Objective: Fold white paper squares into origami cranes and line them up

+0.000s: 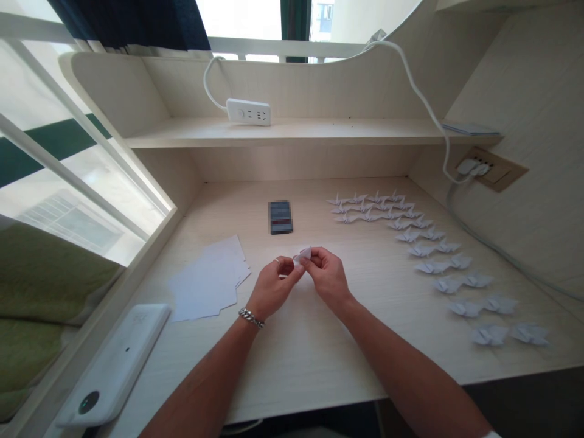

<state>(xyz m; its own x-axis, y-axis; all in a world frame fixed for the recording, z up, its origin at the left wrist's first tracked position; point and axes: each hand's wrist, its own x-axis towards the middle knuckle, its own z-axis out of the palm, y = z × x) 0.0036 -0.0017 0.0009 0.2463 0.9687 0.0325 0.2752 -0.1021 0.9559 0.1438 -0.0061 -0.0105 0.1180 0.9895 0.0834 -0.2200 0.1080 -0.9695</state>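
Note:
A small folded piece of white paper point(303, 255) is pinched between both my hands above the middle of the desk. My left hand point(272, 283) holds its left side; a ring and a chain bracelet show on that hand and wrist. My right hand point(329, 274) grips the right side with thumb and fingers. Part of the paper is hidden by the fingertips. Left of my hands lie several overlapping sheets of white paper point(207, 277). On the right stand rows of folded white paper cranes point(422, 249), running from the back toward the front corner.
A phone point(280, 217) lies behind my hands. The long white device point(118, 365) rests at the desk's front left. On the shelf point(319, 129) sits a power strip point(249, 112). A white cable point(420, 97) hangs to a wall socket point(495, 169) on the right.

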